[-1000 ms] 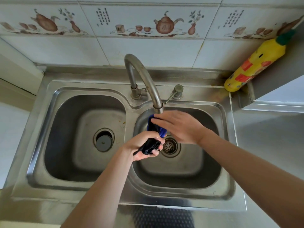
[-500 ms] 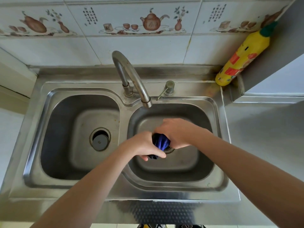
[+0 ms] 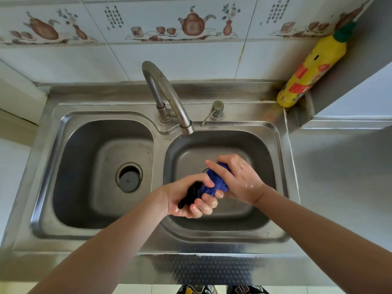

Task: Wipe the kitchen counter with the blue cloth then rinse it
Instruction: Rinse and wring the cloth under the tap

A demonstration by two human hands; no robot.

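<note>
The blue cloth (image 3: pixel 213 183) is bunched into a wet roll above the right basin of the steel double sink (image 3: pixel 275 170). My left hand (image 3: pixel 191 198) grips its lower, darker end with fingers curled round it. My right hand (image 3: pixel 237 177) grips the upper end from the right. Both hands look wet and are close together, a little in front of the curved faucet (image 3: pixel 167 96), whose spout ends over the right basin's back edge. No water stream is visible. The right drain is hidden behind the hands.
The left basin holds a drain with a dark stopper (image 3: pixel 129 180). A small lever knob (image 3: pixel 216 110) stands right of the faucet. A yellow bottle with a green cap (image 3: pixel 311 68) leans in the back right corner. Steel counter (image 3: pixel 339 177) extends right; tiled wall behind.
Both hands with the cloth moved down and away from the spout, toward the middle of the right basin. The cloth is now twisted between them, and the hands have turned against each other.
</note>
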